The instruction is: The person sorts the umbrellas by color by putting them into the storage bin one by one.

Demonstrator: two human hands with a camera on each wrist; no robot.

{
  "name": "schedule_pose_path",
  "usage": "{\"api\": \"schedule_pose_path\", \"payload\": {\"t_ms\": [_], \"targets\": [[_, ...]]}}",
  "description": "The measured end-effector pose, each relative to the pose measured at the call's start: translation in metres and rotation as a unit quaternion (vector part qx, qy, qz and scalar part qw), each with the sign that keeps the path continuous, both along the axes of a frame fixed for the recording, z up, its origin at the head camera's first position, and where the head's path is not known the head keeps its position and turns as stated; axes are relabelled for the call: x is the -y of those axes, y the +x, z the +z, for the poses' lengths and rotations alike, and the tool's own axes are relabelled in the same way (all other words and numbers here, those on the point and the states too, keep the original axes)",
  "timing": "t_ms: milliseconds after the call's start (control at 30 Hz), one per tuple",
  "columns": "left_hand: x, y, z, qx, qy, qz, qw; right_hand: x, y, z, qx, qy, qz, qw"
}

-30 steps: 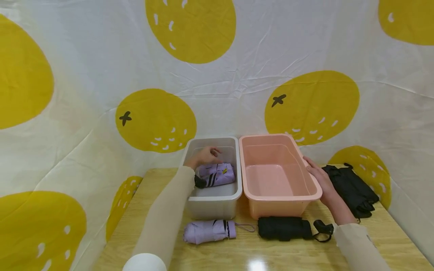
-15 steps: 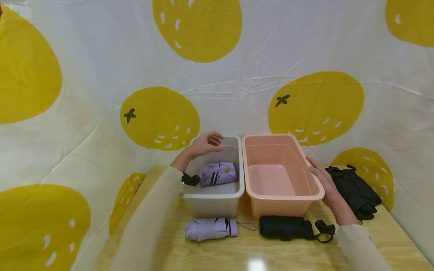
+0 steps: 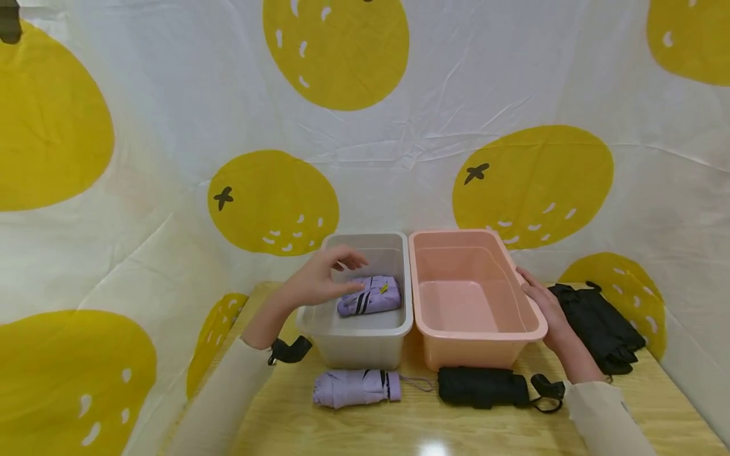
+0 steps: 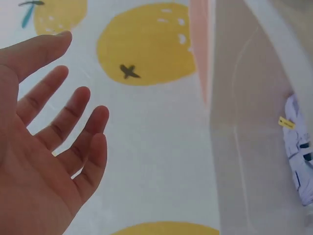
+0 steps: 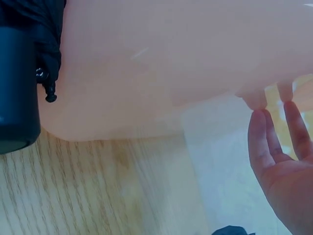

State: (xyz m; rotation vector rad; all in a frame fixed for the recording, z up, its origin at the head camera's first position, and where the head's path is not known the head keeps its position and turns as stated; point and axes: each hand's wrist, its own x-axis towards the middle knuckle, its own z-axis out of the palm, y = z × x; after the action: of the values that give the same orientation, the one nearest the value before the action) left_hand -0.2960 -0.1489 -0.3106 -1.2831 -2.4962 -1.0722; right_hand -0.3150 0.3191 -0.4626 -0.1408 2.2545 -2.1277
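My left hand [image 3: 319, 275] hangs over the left side of the grey bin [image 3: 365, 332], its loosely bent fingers holding nothing; the left wrist view shows its palm [image 4: 44, 171] bare. Inside that bin lies a folded lavender umbrella [image 3: 373, 304] with black stripes and a small yellow tag. Straight fingers of my right hand [image 3: 550, 313] touch the outer right wall of the pink bin [image 3: 479, 335]. In the right wrist view, its fingertips [image 5: 258, 117] meet the pink wall. Nothing lies in the pink bin.
On the wooden table [image 3: 365, 437], a second lavender umbrella [image 3: 350, 388] lies before the grey bin, and a folded black umbrella [image 3: 481, 386] before the pink one. Another black umbrella [image 3: 599, 329] lies at the right, beyond my right forearm. A fruit-print cloth [image 3: 388, 190] hangs behind.
My left hand has risen out of the grey bin and drawn back left, toward me, leaving the lavender umbrella inside. My right hand stays at the pink bin.
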Motion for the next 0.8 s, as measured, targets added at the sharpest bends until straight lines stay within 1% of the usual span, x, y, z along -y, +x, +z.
{"api": "schedule_pose_path", "payload": {"t_ms": [33, 100, 200, 267, 367, 433, 500, 567, 633, 700, 800], "targets": [[0.001, 0.009, 0.0, -0.016, -0.006, 0.001, 0.9999, 0.0, 0.0, 0.001, -0.001, 0.0, -0.001, 1.0], [0.002, 0.026, -0.002, -0.044, -0.013, -0.008, 0.9989, 0.0, 0.0, 0.002, -0.002, -0.001, -0.002, 1.0], [0.002, 0.049, -0.009, -0.073, -0.016, -0.028, 0.9968, 0.0, -0.001, 0.003, -0.001, -0.003, -0.001, 1.0], [0.002, 0.061, -0.017, -0.083, -0.013, -0.048, 0.9953, 0.0, -0.002, 0.003, 0.0, -0.006, -0.001, 1.0], [0.003, 0.075, -0.035, -0.079, -0.012, -0.075, 0.994, 0.0, -0.003, 0.003, 0.002, -0.02, -0.004, 1.0], [0.004, 0.082, -0.049, -0.073, -0.017, -0.087, 0.9934, 0.001, -0.003, 0.002, -0.002, -0.024, -0.005, 1.0], [0.007, 0.089, -0.067, -0.064, -0.037, -0.083, 0.9938, 0.002, -0.004, 0.001, -0.006, -0.032, -0.004, 0.999], [0.01, 0.095, -0.088, -0.065, -0.068, -0.063, 0.9936, 0.003, -0.004, 0.0, -0.01, -0.038, -0.001, 0.999], [0.013, 0.101, -0.11, -0.073, -0.103, -0.038, 0.9913, 0.002, -0.002, -0.002, -0.012, -0.039, 0.002, 0.999], [0.016, 0.104, -0.132, -0.094, -0.135, -0.01, 0.9863, 0.001, -0.001, -0.004, -0.014, -0.046, 0.007, 0.999], [0.02, 0.105, -0.159, -0.145, -0.177, 0.024, 0.9733, 0.001, 0.0, -0.005, -0.016, -0.053, 0.015, 0.998]]}}
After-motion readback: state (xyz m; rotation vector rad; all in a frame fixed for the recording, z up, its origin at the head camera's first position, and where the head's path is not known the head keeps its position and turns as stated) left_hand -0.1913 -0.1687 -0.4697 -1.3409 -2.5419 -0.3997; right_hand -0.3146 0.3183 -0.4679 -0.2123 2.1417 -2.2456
